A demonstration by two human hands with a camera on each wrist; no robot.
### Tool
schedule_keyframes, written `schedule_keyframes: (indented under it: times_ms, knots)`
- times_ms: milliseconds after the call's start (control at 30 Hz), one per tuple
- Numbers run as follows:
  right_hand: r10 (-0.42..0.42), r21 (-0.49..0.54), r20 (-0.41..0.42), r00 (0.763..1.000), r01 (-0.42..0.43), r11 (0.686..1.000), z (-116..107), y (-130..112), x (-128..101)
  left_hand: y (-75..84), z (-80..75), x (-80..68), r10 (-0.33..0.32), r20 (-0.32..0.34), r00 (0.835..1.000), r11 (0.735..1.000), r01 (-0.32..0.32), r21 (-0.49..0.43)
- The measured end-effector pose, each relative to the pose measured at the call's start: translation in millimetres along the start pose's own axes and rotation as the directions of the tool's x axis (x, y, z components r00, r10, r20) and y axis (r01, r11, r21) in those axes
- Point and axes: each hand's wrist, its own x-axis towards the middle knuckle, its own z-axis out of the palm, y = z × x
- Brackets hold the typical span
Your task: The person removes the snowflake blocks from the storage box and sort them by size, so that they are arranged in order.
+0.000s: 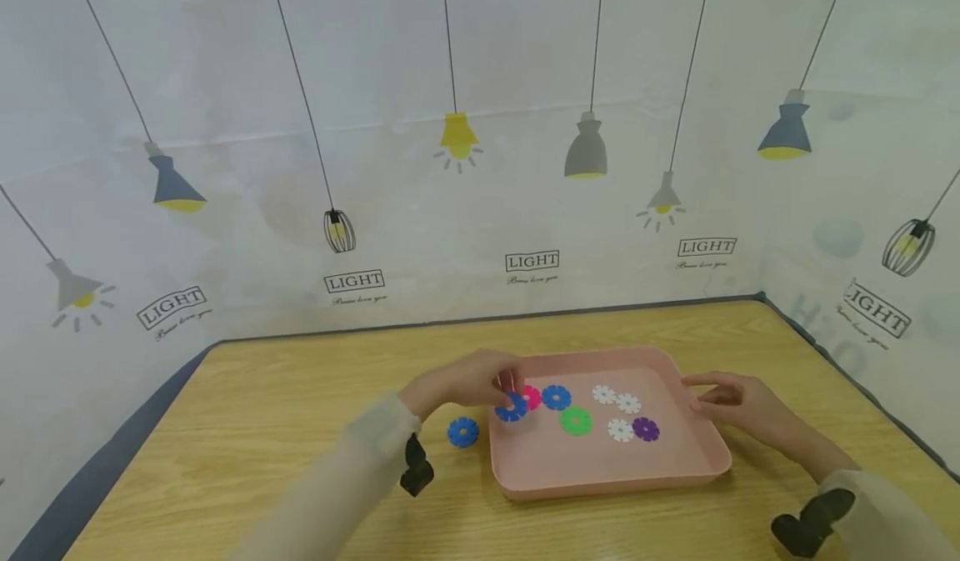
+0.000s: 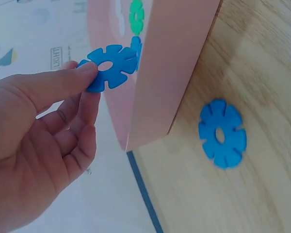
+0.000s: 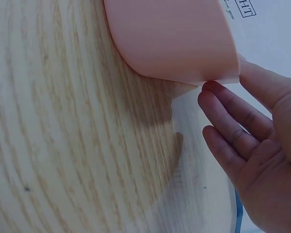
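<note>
My left hand (image 1: 468, 384) pinches a blue disc (image 2: 109, 67) by its edge, thumb on top, index under, other fingers (image 2: 80, 145) loosely curled w/ nothing in them. Edge grip keeps the notched rim and centre hole free. The disc hangs just over the tray's left wall, at the near-left corner of the tray (image 1: 600, 482), not touching the floor as far as I can tell.

My right hand (image 1: 738, 407) rests at the tray's right rim, fingers (image 3: 233, 121) nearly straight, tips touching the lip, thumb above it; nothing gripped. Looks like a brace so the tray doesn't slide while the other hand works over it.

Inside the tray, lying flat: pink disc (image 1: 531, 397) right by the held one, 2nd blue disc (image 1: 557, 397), green disc (image 1: 575, 421), three white discs (image 1: 617, 400) and a purple disc (image 1: 646, 429), spread loosely, a few just beside each other.

A spare blue disc (image 1: 462, 432) lies flat on the wood surface (image 1: 262, 411), just outside the tray's left wall, near my left wrist, not touching the tray.

Black wrist cams strapped on both sleeves. Lamp-print backdrop behind and to the sides.
</note>
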Motion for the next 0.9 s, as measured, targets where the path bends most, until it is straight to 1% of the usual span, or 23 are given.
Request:
schedule_keyframes:
  times_ms: [100, 267, 400, 500, 600, 700, 900]
  knots:
    - [0.001, -0.001, -0.002, 1.000, -0.001, 1.000, 0.8, 0.0, 0.0, -4.6, -8.4, -16.7, 0.015, -0.031, 0.999, 0.999, -0.016, -0.035]
    - [0.014, -0.002, -0.007, 1.000, -0.014, 1.000, 1.4, -1.2, 0.1, -18.8, -18.4, -45.8, 0.010, -0.083, 0.996, 0.997, -0.017, -0.082]
    - [0.013, -0.001, -0.007, 1.000, -0.013, 1.000, 1.2, -0.7, 0.1, -33.0, -18.1, -67.5, -0.012, -0.098, 0.995, 0.992, -0.001, -0.129]
    - [0.009, -0.004, -0.012, 1.000, -0.009, 1.000, 0.4, 0.5, -0.2, -44.6, -13.7, -79.8, -0.030, -0.097, 0.995, 0.988, 0.015, -0.151]
    - [0.007, -0.008, -0.011, 1.000, -0.007, 1.000, -0.3, 0.9, -0.3, -56.6, -7.4, -87.2, -0.047, -0.105, 0.993, 0.985, 0.028, -0.172]
    - [0.003, 0.007, -0.009, 1.000, -0.003, 1.000, 0.0, 1.0, -0.8, -67.9, 0.0, -90.3, -0.067, -0.107, 0.992, 0.979, 0.044, -0.199]
    - [-0.022, 0.027, -0.001, 1.000, 0.022, 0.999, 1.9, 0.8, -1.6, -80.8, 11.8, -92.8, -0.138, -0.111, 0.984, 0.960, 0.105, -0.259]
